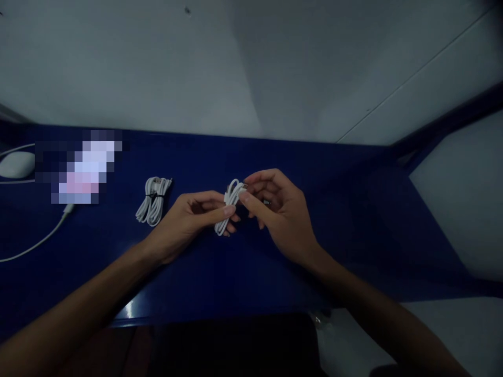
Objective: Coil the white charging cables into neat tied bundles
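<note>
Between my two hands, above the blue table, is a white charging cable (222, 222) folded into a small coiled bundle. My left hand (196, 212) pinches the coil between thumb and fingers on its left side. At the bundle's upper right end, the thumb and forefinger of my right hand (281, 212) grip the same cable near a plug; the other fingers curl beneath. Left of my left hand lies a second white cable bundle (151, 204), its middle bound with a black tie.
On the left of the blue table (251, 283) lies a blurred-out phone-like device (88, 170) with a white cord (51, 235) plugged in. A white rounded object (16, 165) sits at the far left. A pale wall (196, 68) rises behind the table.
</note>
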Available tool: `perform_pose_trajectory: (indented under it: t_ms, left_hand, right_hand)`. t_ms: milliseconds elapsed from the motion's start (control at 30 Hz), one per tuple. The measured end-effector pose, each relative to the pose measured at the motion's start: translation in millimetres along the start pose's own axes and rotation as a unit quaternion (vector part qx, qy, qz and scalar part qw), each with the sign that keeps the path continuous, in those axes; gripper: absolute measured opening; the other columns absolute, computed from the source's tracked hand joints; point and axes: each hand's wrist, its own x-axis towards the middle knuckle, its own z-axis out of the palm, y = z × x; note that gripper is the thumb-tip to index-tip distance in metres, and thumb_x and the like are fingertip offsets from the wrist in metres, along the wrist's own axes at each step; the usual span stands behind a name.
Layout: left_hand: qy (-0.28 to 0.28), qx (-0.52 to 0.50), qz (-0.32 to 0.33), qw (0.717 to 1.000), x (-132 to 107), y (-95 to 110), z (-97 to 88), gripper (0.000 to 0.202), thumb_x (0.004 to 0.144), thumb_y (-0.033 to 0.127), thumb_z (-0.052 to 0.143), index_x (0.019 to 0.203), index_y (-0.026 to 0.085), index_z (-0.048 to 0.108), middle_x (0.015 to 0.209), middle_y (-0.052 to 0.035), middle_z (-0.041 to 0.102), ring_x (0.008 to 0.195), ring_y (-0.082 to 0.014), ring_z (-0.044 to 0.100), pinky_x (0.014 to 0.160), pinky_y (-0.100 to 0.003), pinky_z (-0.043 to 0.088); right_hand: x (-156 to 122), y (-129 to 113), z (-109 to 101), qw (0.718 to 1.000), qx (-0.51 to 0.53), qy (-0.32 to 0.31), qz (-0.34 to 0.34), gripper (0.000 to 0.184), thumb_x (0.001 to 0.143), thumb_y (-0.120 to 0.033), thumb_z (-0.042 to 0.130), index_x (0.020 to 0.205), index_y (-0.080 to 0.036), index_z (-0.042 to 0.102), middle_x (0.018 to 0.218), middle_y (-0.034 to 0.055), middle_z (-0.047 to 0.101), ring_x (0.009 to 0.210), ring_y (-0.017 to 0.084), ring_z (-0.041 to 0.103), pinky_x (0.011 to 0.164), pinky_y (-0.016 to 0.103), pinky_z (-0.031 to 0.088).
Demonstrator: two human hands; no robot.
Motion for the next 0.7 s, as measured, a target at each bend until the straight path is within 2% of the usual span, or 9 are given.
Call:
perform_pose_trajectory:
  t_ms: [100, 233, 333, 500, 600, 700]
  left_hand:
    - [-0.01, -0.01, -0.004, 1.0, -0.1, 1.5, 0.4, 0.019, 0.099, 0.029, 0.084, 0.114, 0.019, 0.087, 0.101, -0.0094, 0.084, 0.081, -0.0145, 0.078, 0.074, -0.022, 0.062]
    - [-0.036, -0.01, -0.001, 0.999, -1.2, 4.6, 1.1, 0.02, 0.104, 0.032, 0.078, 0.113, 0.017, 0.087, 0.101, -0.0106, 0.083, 0.081, -0.0149, 0.076, 0.074, -0.024, 0.062]
    - [-0.045, -0.017, -0.001, 0.999, -1.9, 6.2, 0.9, 0.021, 0.106, 0.033, 0.075, 0.112, 0.017, 0.088, 0.097, -0.0097, 0.081, 0.08, -0.0154, 0.077, 0.073, -0.024, 0.062]
    - [-0.073, -0.012, -0.011, 0.997, -2.8, 8.9, 1.3, 0.028, 0.108, 0.036, 0.071, 0.109, 0.014, 0.088, 0.098, -0.0119, 0.082, 0.081, -0.0164, 0.078, 0.075, -0.024, 0.064]
    - [-0.099, 0.003, -0.028, 0.995, -3.7, 10.7, 2.9, 0.027, 0.108, 0.036, 0.072, 0.111, 0.014, 0.087, 0.103, -0.014, 0.083, 0.085, -0.0187, 0.081, 0.079, -0.027, 0.066]
    - [-0.112, 0.009, -0.043, 0.993, -4.3, 11.4, 4.1, 0.029, 0.105, 0.037, 0.075, 0.12, 0.014, 0.085, 0.111, -0.0172, 0.084, 0.088, -0.0218, 0.083, 0.081, -0.03, 0.068]
  right_hand:
    - [0.3, -1.2, 0.2, 1.0, -0.006, -0.021, 0.003, 0.03, 0.095, -0.036, 0.086, 0.12, -0.024, 0.074, 0.087, -0.0013, 0.072, 0.071, 0.014, 0.066, 0.052, 0.025, 0.049]
    - [2.8, -3.4, -0.2, 0.998, 0.006, -0.062, 0.031, 0.023, 0.094, -0.043, 0.086, 0.106, -0.024, 0.08, 0.075, -0.0035, 0.064, 0.06, 0.011, 0.058, 0.048, 0.025, 0.046]
    - [5.0, -4.3, -1.8, 0.996, 0.017, -0.07, 0.044, 0.028, 0.092, -0.049, 0.087, 0.103, -0.023, 0.082, 0.073, -0.0034, 0.062, 0.056, 0.01, 0.052, 0.046, 0.025, 0.042]
    - [4.7, -3.6, -1.9, 0.993, 0.031, -0.106, 0.044, 0.027, 0.096, -0.05, 0.084, 0.101, -0.024, 0.083, 0.071, -0.0036, 0.058, 0.061, 0.011, 0.052, 0.055, 0.027, 0.045]
    - [6.5, -6.0, -3.2, 0.995, 0.021, -0.091, 0.042, 0.028, 0.095, -0.051, 0.085, 0.096, -0.023, 0.083, 0.072, -0.0027, 0.062, 0.062, 0.012, 0.054, 0.056, 0.027, 0.046]
    - [14.3, -12.4, -16.0, 0.999, 0.002, -0.033, 0.016, 0.024, 0.095, -0.049, 0.084, 0.1, -0.025, 0.084, 0.08, -0.0018, 0.069, 0.054, 0.009, 0.05, 0.048, 0.026, 0.042]
